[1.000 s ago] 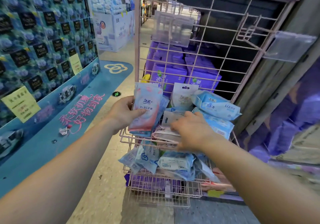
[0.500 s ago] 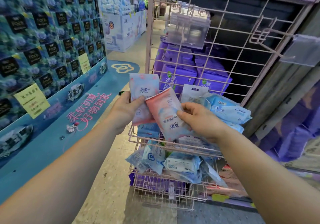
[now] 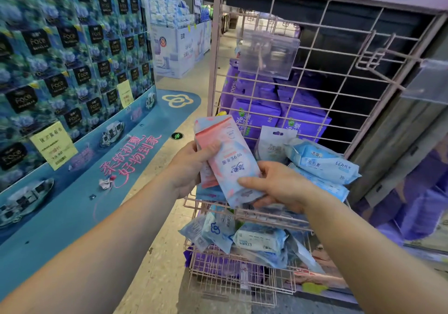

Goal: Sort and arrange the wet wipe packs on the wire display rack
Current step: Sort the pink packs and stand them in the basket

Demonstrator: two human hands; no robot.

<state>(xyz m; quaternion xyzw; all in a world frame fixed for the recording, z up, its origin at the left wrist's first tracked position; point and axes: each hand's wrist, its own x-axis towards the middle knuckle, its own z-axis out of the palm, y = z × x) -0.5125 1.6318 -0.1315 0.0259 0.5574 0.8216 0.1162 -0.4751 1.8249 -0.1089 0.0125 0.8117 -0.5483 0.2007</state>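
Both hands hold pink-and-blue wet wipe packs point(image 3: 228, 158) above the upper basket of the pink wire display rack point(image 3: 242, 213). My left hand point(image 3: 191, 168) grips the stack from the left, thumb on the front pack. My right hand point(image 3: 278, 185) holds the front pack by its lower right corner. That pack lies upside down, tilted over the one behind. Blue packs point(image 3: 322, 161) and a white hang-tab pack point(image 3: 271, 146) lie in the upper basket to the right. More blue packs point(image 3: 259, 239) fill the lower basket.
The rack's wire back panel point(image 3: 339, 76) carries a clear tag holder point(image 3: 266, 54) and a hook point(image 3: 378, 61). Purple packs point(image 3: 257, 114) sit behind the grid. A blue tissue display wall point(image 3: 72, 59) stands left, with a floor aisle point(image 3: 150, 265) between.
My right hand lifted a pink pack out of the upper basket and brought it against the pack in my left hand. Both hands now hold the two packs together.
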